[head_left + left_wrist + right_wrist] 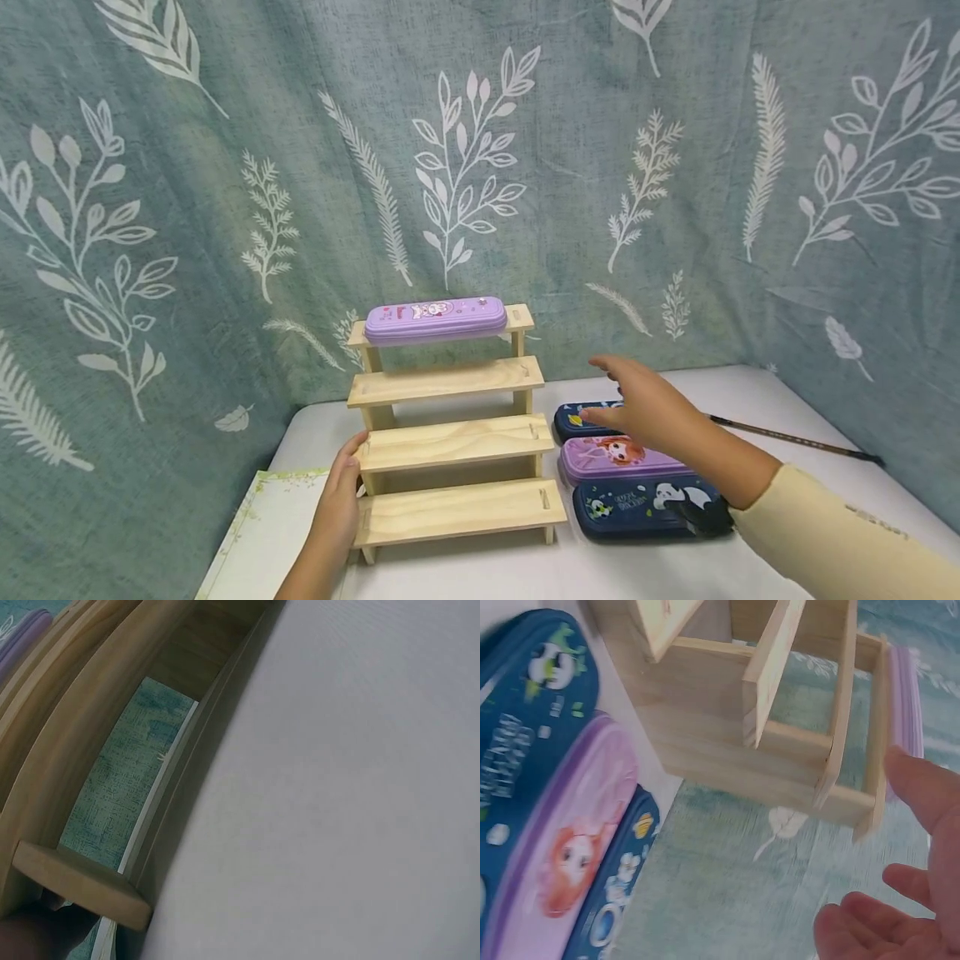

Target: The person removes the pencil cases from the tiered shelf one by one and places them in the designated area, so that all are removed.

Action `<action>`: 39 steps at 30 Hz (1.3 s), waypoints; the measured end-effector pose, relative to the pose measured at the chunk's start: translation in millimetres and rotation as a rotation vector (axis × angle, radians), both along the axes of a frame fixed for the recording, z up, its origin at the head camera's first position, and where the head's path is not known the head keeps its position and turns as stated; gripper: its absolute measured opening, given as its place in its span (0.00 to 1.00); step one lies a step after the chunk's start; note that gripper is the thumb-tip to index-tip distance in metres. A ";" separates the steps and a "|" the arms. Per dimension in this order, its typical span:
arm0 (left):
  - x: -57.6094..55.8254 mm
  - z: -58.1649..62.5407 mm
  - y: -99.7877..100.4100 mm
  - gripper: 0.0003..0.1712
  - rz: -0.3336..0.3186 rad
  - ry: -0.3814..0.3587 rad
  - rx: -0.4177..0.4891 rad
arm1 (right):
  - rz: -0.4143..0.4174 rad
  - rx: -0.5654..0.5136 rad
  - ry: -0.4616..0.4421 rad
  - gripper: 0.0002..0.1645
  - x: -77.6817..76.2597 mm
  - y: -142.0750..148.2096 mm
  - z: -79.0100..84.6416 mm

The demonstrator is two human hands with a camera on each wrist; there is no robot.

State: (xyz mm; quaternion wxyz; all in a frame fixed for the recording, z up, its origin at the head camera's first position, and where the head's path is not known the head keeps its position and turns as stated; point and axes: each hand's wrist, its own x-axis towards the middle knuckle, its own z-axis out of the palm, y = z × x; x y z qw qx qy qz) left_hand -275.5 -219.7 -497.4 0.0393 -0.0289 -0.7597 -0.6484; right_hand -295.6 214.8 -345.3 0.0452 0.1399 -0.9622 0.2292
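A four-tier wooden stand (450, 442) stands on the white table. Its left end is held by my left hand (337, 500), with fingers and thumb at the end of a lower board; in the left wrist view the hand shows only as a dark patch at the bottom corner. On the top tier lies a lilac pencil case (435, 321). My right hand (637, 400) hovers right of the stand, fingers spread and holding nothing. Below it lie a navy pencil case (572, 423), a purple pencil case (592, 458) with a red-haired girl, and a navy panda pencil case (622, 508).
A thin brown stick (795, 435) with dark ends lies at the right of the table (525, 575). A pale sheet with a leafy green border (277, 508) is at the left. Green leaf-patterned cloth (562, 183) hangs behind and at the sides.
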 end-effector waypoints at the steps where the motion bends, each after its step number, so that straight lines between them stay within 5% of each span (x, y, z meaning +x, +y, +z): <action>1: -0.1 0.6 -0.8 0.30 0.003 0.001 0.000 | 0.014 0.008 0.008 0.55 -4.7 -5.6 4.3; 10: 0.6 3.2 0.2 0.31 0.000 -0.007 0.002 | 0.051 0.061 0.058 0.56 -50.6 -37.9 27.3; 18: -0.9 4.4 -3.0 0.31 0.000 -0.006 -0.020 | 0.164 0.039 0.043 0.61 -82.5 -61.8 50.9; 39: 0.7 2.0 -1.1 0.30 0.007 -0.020 -0.003 | 0.191 -0.084 0.029 0.63 -130.3 -118.8 55.4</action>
